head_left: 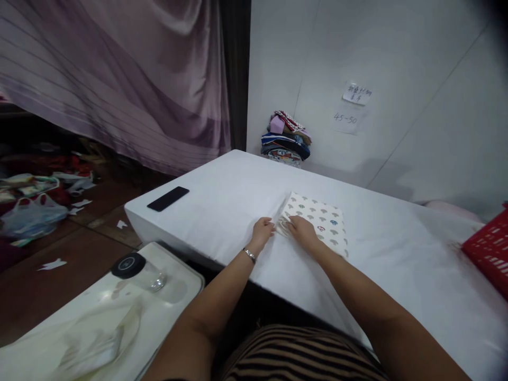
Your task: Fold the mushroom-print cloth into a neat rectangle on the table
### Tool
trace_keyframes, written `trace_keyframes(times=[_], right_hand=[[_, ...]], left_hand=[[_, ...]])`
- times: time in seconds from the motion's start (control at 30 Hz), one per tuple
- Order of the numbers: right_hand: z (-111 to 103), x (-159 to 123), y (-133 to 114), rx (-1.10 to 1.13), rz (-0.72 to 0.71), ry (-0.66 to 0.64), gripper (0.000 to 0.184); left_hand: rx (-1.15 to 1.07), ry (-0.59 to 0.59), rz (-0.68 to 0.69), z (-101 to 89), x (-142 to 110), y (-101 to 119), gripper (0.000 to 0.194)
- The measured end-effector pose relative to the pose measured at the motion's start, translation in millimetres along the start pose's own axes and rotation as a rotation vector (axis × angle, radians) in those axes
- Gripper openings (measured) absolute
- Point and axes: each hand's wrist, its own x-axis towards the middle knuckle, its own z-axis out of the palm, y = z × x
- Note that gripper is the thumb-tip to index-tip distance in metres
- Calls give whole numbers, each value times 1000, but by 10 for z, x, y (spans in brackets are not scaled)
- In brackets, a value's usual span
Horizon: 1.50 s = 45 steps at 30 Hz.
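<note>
On the white table, the right hand (300, 230) grips pale cloth (326, 218) printed with grey fan-like motifs.

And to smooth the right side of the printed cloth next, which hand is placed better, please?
Probably the right hand: it is on the printed cloth, its forearm toward that side. The left hand is by the opposite edge and must reach across.

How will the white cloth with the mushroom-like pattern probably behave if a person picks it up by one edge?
The patterned cloth is probably floppy, since it bunches at the right hand. It looks rather light, as it lies flat and low on the white table. It seems unlikely to roll, having no round shape.
</note>
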Motion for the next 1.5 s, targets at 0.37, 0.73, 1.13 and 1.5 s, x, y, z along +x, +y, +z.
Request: trace_keyframes(times=[0.37, 0.73, 1.13, 1.5], right_hand=[[-36, 18, 50, 99, -29, -16, 23], [107, 16, 91, 117, 48, 153, 25], [44, -60, -36, 92, -30, 39, 24], [99, -19, 90, 298, -79, 97, 29]], left_hand=[[110, -75, -78, 143, -63, -15, 41], [111, 52, -6, 272, 67, -89, 37], [-312, -23, -19, 291, -121, -33, 36], [-439, 29, -27, 284, -130, -68, 32]])
